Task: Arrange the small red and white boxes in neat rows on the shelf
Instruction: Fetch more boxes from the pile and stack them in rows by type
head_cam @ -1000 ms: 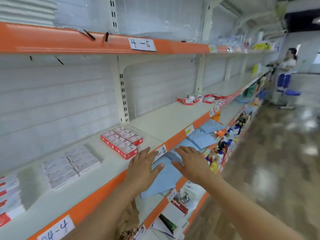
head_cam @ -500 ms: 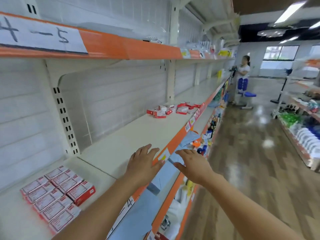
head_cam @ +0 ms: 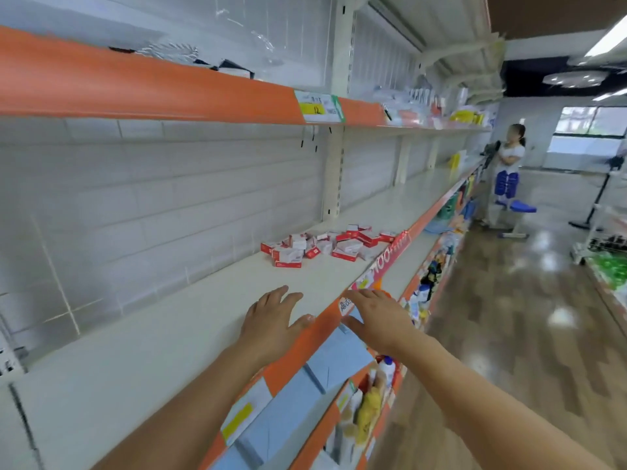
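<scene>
A loose heap of red and white boxes (head_cam: 325, 245), too jumbled to count, lies on the shelf (head_cam: 163, 351) well ahead of two hands. The left hand (head_cam: 271, 320) and right hand (head_cam: 376, 317) reach out near the shelf's orange edge (head_cam: 305, 344), fingers straight, holding nothing.

Shop: long price-tagged shelves (head_cam: 210, 337)
</scene>
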